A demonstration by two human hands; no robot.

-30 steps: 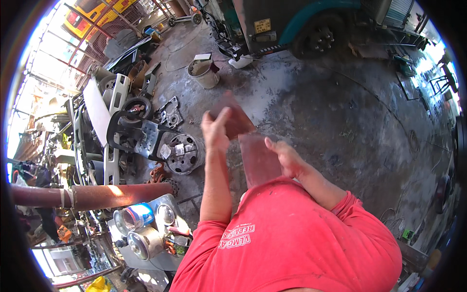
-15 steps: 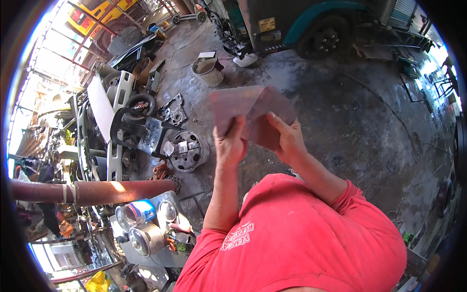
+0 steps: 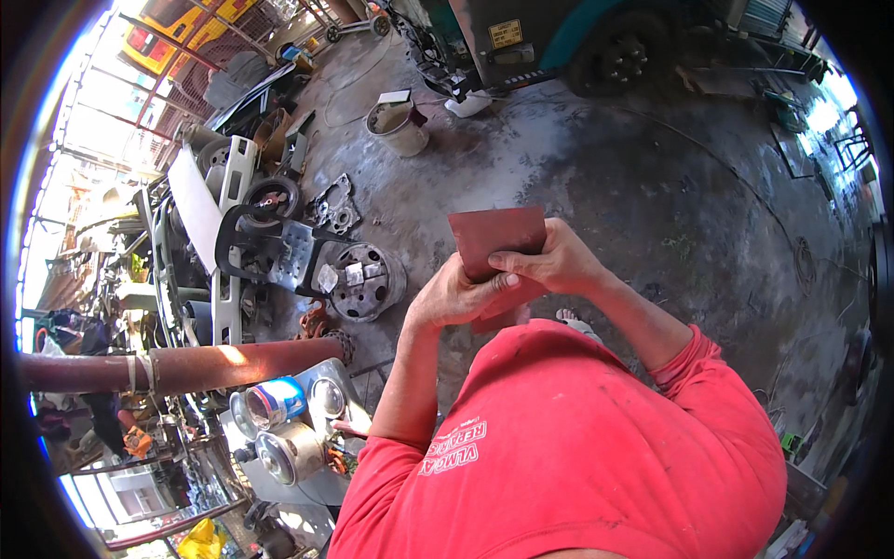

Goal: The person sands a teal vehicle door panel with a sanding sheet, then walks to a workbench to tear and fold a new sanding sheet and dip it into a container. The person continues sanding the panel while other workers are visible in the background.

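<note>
A reddish-brown sheet of sandpaper (image 3: 495, 235) is held upright in front of my chest, folded or stacked into a narrow rectangle. My left hand (image 3: 452, 296) grips its left side low down, with the thumb laid across the front. From the right, my right hand (image 3: 566, 261) pinches the same sheet, its thumb on the face just above the left thumb. Both hands are closed and nearly touching. The sheet's lower end shows beneath them, close to my red shirt (image 3: 577, 438); the fingers behind it are hidden.
On the left lie a wheel rim (image 3: 368, 289), a black chair-like frame (image 3: 279, 252) and other vehicle parts. A bucket (image 3: 399, 129) stands ahead on the concrete floor, near a parked truck (image 3: 568, 47). Cans (image 3: 277, 401) crowd a small table beside a red pipe (image 3: 196, 368).
The sandpaper, earlier spread wide in two flaps with the hands apart, is now a narrow rectangle. Both hands have come together and lowered toward my body.
</note>
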